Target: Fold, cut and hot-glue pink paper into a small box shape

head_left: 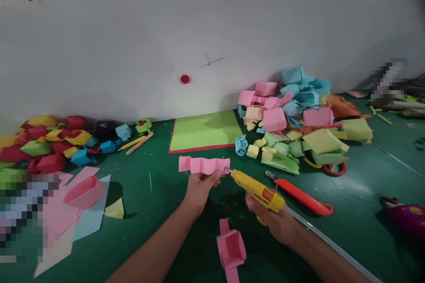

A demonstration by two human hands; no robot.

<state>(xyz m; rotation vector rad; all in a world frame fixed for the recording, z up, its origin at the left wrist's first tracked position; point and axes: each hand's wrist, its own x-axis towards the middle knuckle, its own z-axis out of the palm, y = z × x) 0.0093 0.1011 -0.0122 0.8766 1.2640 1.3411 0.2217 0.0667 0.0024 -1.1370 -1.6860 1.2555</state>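
A folded pink paper strip [203, 166] is pinched between the thumb and fingers of my left hand [202, 189]. My right hand [265, 214] grips a yellow glue gun [254, 185], its metal tip at the right end of the strip; whether they touch I cannot tell. A long clear glue stick [318, 233] runs out of the back of the gun. Below and between my hands lies a pink paper box [231, 250] with paper tabs. To the right of the gun rests a red-orange box cutter [303, 195].
A green sheet with a red border [206, 130] lies against the white partition [133, 57]. Colourful folded paper pieces [49, 141] are heaped at left, pastel ones [282, 119] at right. Pencils [136, 143], pink sheets [59, 216] and a purple object [407, 219] also lie on the green table [139, 212].
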